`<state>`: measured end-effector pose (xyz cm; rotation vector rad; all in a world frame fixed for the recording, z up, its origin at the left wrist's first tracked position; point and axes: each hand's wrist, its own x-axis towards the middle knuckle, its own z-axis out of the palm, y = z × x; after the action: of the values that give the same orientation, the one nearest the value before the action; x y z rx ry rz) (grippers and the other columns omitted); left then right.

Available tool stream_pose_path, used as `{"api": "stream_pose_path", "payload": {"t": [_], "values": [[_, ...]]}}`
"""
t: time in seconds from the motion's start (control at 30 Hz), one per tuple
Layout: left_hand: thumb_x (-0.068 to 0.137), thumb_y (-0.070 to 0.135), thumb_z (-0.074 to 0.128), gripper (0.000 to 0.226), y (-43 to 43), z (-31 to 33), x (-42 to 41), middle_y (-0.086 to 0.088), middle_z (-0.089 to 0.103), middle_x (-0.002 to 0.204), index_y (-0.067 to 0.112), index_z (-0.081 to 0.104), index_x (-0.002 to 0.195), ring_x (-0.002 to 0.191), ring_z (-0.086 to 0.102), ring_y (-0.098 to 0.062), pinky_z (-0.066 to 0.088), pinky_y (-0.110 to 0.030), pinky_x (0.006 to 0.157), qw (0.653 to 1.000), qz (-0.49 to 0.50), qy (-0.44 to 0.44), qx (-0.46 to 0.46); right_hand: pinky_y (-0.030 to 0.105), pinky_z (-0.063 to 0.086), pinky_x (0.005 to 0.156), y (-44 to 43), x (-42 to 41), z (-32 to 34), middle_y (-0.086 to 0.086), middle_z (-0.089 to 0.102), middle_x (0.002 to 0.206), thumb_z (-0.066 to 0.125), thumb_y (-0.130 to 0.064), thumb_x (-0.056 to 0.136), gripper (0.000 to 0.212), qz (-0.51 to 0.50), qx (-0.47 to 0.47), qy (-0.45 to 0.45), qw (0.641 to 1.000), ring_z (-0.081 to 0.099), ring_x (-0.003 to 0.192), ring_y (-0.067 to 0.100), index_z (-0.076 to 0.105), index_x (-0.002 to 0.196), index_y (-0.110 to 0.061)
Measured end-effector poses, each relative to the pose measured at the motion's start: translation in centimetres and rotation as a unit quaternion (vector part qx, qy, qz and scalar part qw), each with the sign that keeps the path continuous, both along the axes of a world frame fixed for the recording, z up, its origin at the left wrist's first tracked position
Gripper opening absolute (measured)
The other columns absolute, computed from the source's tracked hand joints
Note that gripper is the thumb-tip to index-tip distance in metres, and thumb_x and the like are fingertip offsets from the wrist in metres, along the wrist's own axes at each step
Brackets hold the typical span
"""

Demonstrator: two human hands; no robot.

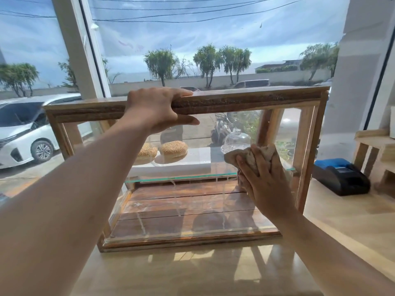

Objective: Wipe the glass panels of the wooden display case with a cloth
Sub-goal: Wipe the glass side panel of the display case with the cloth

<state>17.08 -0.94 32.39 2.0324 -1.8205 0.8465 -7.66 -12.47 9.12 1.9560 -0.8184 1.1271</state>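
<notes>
A wooden display case (245,99) with glass panels stands on a pale counter in front of me. My left hand (157,108) grips its top wooden rail, fingers over the top and thumb underneath. My right hand (264,178) presses a crumpled beige cloth (250,155) flat against the near glass panel (192,201), towards its right side. Streaks of liquid run down that glass. Inside, two sesame buns (173,148) and a clear glass dome (236,142) sit on a glass shelf (181,177).
The case rests on a light wooden counter (192,272). A black and blue receipt printer (339,176) sits to the right, with wooden shelving (373,146) behind it. A large window (192,50) stands beyond the case, showing a white car and trees outside.
</notes>
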Motion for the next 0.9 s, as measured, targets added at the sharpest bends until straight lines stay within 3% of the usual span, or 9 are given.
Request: {"api": "stream_pose_path", "payload": {"t": [0.23,0.37,0.47,0.57,0.67,0.73,0.8,0.9], "values": [[0.054,0.1,0.031,0.094,-0.2,0.2,0.3,0.009,0.061,0.131,0.06,0.034,0.139,0.114,0.058,-0.025,0.043,-0.033,0.081,1.0,0.0,-0.002,0.004,0.064,0.05,0.099,0.2,-1.2,-2.6,0.013,0.017,0.167,0.053,-0.017,0.098,0.068,0.005,0.027,0.016,0.999,0.037,0.138,0.054,0.026,0.16,-0.023],[0.055,0.098,0.031,0.093,0.0,0.1,0.1,0.01,0.059,0.133,0.059,0.033,0.139,0.115,0.057,-0.025,0.041,-0.032,0.08,1.0,0.001,-0.004,0.003,0.06,0.028,0.119,-1.1,-2.2,-1.0,0.014,0.01,0.169,0.051,-0.014,0.099,0.076,-0.023,0.0,0.039,0.999,0.028,0.147,0.048,0.011,0.163,-0.022],[0.056,0.098,0.031,0.092,0.0,0.2,0.0,0.01,0.059,0.133,0.058,0.034,0.139,0.115,0.058,-0.024,0.039,-0.031,0.077,1.0,-0.002,-0.005,-0.001,0.059,0.033,0.116,-1.5,-2.6,3.1,0.019,0.029,0.159,0.063,-0.021,0.094,0.078,-0.024,-0.011,0.005,1.0,0.037,0.141,0.048,0.022,0.161,-0.026],[0.056,0.098,0.031,0.093,-0.1,0.1,0.0,0.013,0.057,0.135,0.058,0.034,0.139,0.117,0.057,-0.021,0.038,-0.031,0.077,1.0,0.004,-0.011,-0.006,0.056,0.043,0.102,-1.6,-2.6,8.0,0.018,0.036,0.141,0.054,-0.028,0.096,0.056,-0.004,-0.065,-0.073,0.995,0.039,0.125,0.046,0.037,0.149,-0.028],[0.055,0.1,0.031,0.094,-0.3,0.1,0.2,0.014,0.054,0.139,0.059,0.033,0.14,0.12,0.056,-0.02,0.042,-0.032,0.082,1.0,0.005,-0.006,-0.004,0.055,0.047,0.092,-1.9,-2.8,10.8,0.016,0.039,0.132,0.053,-0.028,0.094,0.045,0.007,-0.1,-0.07,0.993,0.038,0.113,0.042,0.046,0.139,-0.028],[0.056,0.1,0.032,0.093,-0.3,0.0,0.1,0.015,0.054,0.139,0.06,0.033,0.14,0.12,0.055,-0.02,0.042,-0.031,0.081,1.0,0.005,-0.007,-0.005,0.053,0.049,0.087,-1.9,-2.9,10.4,0.016,0.041,0.128,0.064,-0.023,0.092,0.047,0.013,-0.103,-0.052,0.993,0.039,0.108,0.04,0.048,0.136,-0.026],[0.058,0.098,0.035,0.09,-0.2,0.0,0.0,0.015,0.053,0.14,0.059,0.033,0.14,0.121,0.055,-0.019,0.04,-0.03,0.081,1.0,0.005,-0.002,-0.008,0.052,0.05,0.082,-1.7,-3.2,9.4,0.017,0.044,0.124,0.083,-0.018,0.081,0.063,0.022,-0.087,-0.039,0.995,0.04,0.105,0.04,0.05,0.135,-0.024],[0.06,0.096,0.036,0.088,-0.1,0.0,-0.3,0.015,0.055,0.138,0.059,0.033,0.14,0.119,0.055,-0.019,0.04,-0.031,0.081,1.0,0.001,-0.002,-0.01,0.049,0.053,0.08,-1.2,-3.4,6.3,0.018,0.047,0.12,0.084,-0.01,0.078,0.064,0.037,-0.083,-0.001,0.996,0.044,0.102,0.04,0.052,0.133,-0.023]]}}
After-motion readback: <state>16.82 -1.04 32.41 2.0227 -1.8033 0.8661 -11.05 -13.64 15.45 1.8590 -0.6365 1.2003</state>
